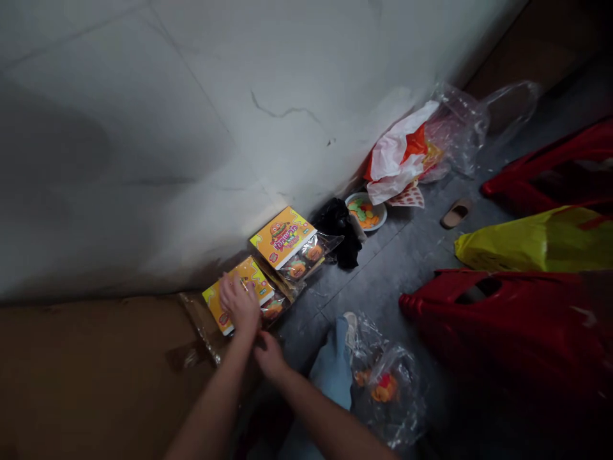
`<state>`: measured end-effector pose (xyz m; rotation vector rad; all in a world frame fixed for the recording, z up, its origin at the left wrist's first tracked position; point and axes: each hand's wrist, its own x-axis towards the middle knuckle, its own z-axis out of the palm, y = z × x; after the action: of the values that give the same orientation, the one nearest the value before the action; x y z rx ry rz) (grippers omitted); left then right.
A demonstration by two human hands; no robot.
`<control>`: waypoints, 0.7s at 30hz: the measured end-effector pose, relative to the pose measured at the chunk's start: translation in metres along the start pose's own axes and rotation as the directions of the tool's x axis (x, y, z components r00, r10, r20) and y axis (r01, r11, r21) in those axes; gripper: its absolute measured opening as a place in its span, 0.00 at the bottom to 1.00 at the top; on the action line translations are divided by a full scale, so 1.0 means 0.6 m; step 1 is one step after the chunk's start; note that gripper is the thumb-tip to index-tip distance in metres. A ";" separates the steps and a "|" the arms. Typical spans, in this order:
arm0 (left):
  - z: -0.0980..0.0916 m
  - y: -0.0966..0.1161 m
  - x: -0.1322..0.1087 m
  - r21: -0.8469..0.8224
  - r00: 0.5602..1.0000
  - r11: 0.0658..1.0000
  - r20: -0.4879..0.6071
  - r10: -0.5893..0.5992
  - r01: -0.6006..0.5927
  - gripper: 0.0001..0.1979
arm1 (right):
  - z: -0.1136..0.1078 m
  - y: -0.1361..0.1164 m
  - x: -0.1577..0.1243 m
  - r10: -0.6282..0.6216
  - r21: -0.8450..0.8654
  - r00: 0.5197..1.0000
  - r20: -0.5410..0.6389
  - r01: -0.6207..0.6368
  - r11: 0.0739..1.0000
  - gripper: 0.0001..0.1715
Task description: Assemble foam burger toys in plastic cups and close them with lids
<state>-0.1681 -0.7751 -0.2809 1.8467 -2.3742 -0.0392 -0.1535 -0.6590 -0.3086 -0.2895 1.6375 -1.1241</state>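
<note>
My left hand lies on the orange-and-yellow header card of the nearer packet, its fingers stretched out across the printed front. My right hand is bent in close to that packet's lower edge, just below my left wrist; its fingertips are hidden in shadow. Clear film with orange burger-like pieces shows under the card. Beside it, against the wall, a second packet of the same kind has a burger picture on its card and similar pieces in its clear part.
A cardboard box is at left. Along the wall are a black bag, a bowl of colourful pieces and crumpled packaging. Red stools, a yellow bag and a clear bag are at right.
</note>
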 end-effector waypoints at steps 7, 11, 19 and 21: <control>0.054 -0.050 -0.125 0.081 0.956 0.974 0.224 0.189 -0.212 0.39 | -0.227 0.086 -0.135 -0.161 -0.221 0.937 -0.311 0.093 0.971 0.23; 0.063 -0.090 -0.061 0.115 0.937 0.944 0.208 0.282 -0.310 0.41 | -0.309 0.131 -0.242 -0.196 -0.315 0.835 -0.514 0.029 0.949 0.22; 0.044 0.032 0.001 0.023 0.892 0.896 0.110 0.439 -0.444 0.44 | -0.319 0.260 -0.461 -0.023 -0.206 0.698 -0.716 -0.180 0.962 0.19; 0.037 0.077 0.022 -0.007 0.785 0.795 0.150 0.601 -0.607 0.40 | -0.307 0.283 -0.508 0.016 -0.169 0.670 -0.742 -0.210 0.963 0.18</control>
<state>-0.2188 -0.7778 -0.2972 1.0295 -2.9732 -0.0598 -0.1331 -0.2687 -0.2550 0.1576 2.4919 -0.9925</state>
